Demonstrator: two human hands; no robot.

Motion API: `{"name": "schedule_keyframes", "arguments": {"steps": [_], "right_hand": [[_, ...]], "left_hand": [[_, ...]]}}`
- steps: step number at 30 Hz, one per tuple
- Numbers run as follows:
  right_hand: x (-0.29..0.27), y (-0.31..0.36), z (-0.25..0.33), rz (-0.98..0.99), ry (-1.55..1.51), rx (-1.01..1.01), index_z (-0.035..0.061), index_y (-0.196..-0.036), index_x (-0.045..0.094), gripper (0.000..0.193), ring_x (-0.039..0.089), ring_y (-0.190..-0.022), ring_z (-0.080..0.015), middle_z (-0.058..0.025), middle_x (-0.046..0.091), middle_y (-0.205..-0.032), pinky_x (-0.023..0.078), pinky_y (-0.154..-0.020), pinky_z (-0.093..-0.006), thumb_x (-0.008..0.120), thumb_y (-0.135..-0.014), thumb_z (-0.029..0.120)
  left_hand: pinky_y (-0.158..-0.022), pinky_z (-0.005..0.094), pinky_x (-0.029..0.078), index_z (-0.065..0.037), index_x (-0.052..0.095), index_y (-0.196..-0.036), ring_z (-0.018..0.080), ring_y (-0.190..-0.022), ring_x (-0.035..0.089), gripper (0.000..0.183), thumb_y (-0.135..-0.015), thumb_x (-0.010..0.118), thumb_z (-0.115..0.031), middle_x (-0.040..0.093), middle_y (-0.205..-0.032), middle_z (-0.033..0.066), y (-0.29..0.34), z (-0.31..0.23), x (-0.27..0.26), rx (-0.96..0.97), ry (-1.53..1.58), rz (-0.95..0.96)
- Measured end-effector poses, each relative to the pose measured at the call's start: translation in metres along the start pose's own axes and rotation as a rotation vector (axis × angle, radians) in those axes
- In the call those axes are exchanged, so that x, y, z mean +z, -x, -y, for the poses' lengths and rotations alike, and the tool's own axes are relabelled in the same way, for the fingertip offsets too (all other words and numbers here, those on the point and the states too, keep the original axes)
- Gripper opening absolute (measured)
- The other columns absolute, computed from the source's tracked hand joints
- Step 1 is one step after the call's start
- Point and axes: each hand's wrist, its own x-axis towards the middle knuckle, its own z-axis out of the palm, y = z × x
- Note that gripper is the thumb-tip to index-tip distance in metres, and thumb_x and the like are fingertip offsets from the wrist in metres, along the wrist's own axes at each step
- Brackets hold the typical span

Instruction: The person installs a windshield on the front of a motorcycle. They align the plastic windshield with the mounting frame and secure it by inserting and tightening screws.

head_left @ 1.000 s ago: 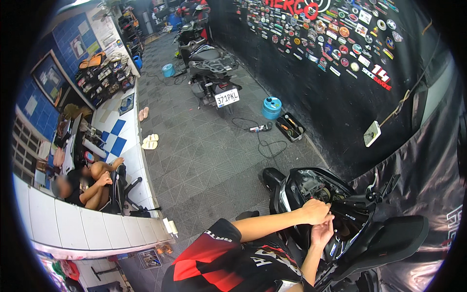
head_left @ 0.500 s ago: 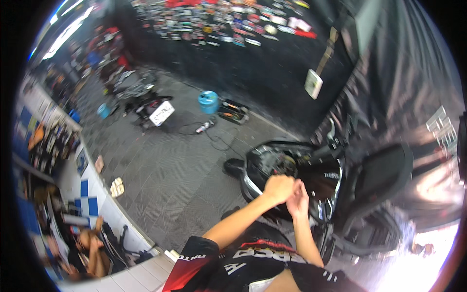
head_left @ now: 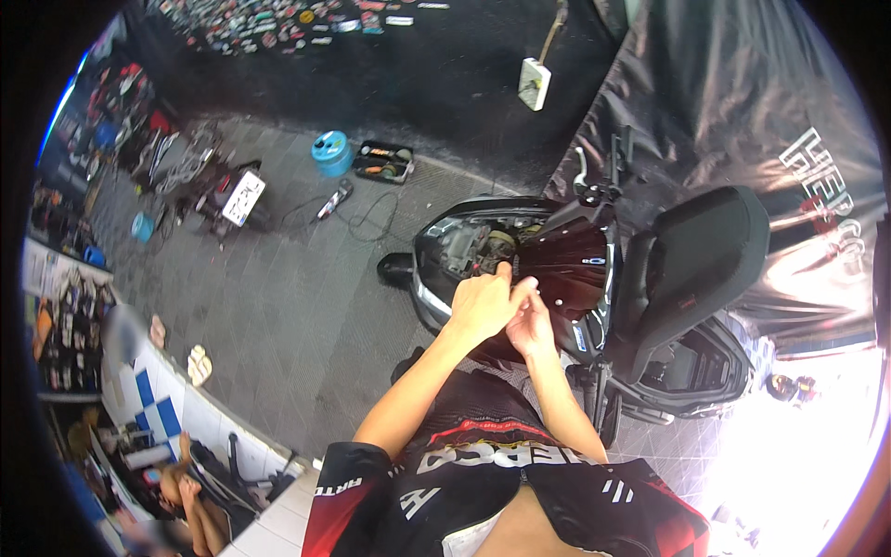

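Far left of your fingers, low down, a seated person (head_left: 190, 501) sits past a pair of sandals (head_left: 198, 365); farther forward on that side is a motorcycle (head_left: 215, 202). Ahead and left of your fingers come a blue bucket (head_left: 332, 156), a power tool (head_left: 336, 198) with its cord, and a toolbox (head_left: 376, 175) beside the bucket. The scooter (head_left: 583, 295) lies right under and around your hands, its uncovered front opening (head_left: 469, 249) just beyond your left fingertips. Your left hand (head_left: 481, 304) is back up, its forearm slanting in from the lower left, the index finger stretched forward and the others bent under. Your right hand (head_left: 531, 325) sits just beside it and slightly nearer you, palm turned inward, fingers curled, forearm rising from the lower right. The two overlap in view at the thumbs; you can't tell from here whether either pinches anything. Right of your fingers is the dark glossy panel (head_left: 566, 249), with a brake lever (head_left: 582, 169) ahead of it. Farther right are the seat (head_left: 701, 246) and, nearer you, an open compartment (head_left: 698, 367).
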Motion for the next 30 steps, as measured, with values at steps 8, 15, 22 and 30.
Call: {"name": "schedule_keyframes", "arguments": {"steps": [8, 15, 22, 30], "right_hand": [[0.008, 0.008, -0.009, 0.092, -0.006, 0.011, 0.0063, -0.098, 0.061, 0.017, 0.056, -0.068, -0.0059, 0.0027, 0.062, -0.079, 0.049, -0.065, -0.0202, 0.061, -0.099, 0.023], [0.005, 0.004, -0.006, 0.173, -0.019, 0.071, 0.0074, -0.098, 0.062, 0.021, 0.059, -0.075, -0.0018, 0.0033, 0.064, -0.085, 0.050, -0.065, -0.0170, 0.060, -0.099, 0.029], [0.044, 0.020, -0.015, -0.022, 0.161, 0.000, 0.0082, -0.099, 0.064, 0.021, 0.060, -0.083, -0.0062, 0.0037, 0.066, -0.094, 0.051, -0.083, -0.0219, 0.057, -0.101, 0.028], [0.040, 0.016, -0.016, -0.058, 0.187, -0.013, 0.0101, -0.103, 0.064, 0.018, 0.060, -0.096, -0.0042, 0.0079, 0.065, -0.092, 0.049, -0.090, -0.0261, 0.059, -0.099, 0.027]], "left_hand": [[-0.063, 0.0500, 0.052, -0.002, 0.060, -0.095, 0.0408, -0.069, 0.068, 0.041, -0.095, 0.054, -0.043, 0.066, -0.069, 0.0224, 0.000, 0.023, 0.005, 0.014, 0.013, 0.059], [-0.066, 0.0494, 0.052, 0.001, 0.063, -0.086, 0.0397, -0.068, 0.068, 0.045, -0.094, 0.055, -0.043, 0.066, -0.066, 0.0221, -0.003, 0.022, 0.009, 0.081, 0.011, 0.072], [-0.064, 0.0482, 0.053, -0.001, 0.065, -0.080, 0.0379, -0.068, 0.069, 0.046, -0.094, 0.053, -0.043, 0.067, -0.067, 0.0205, 0.006, 0.026, 0.008, 0.048, 0.019, 0.017], [-0.061, 0.0472, 0.053, 0.000, 0.070, -0.073, 0.0380, -0.062, 0.068, 0.057, -0.096, 0.050, -0.049, 0.066, -0.065, 0.0213, 0.000, 0.021, 0.008, -0.086, -0.013, 0.042]]}}
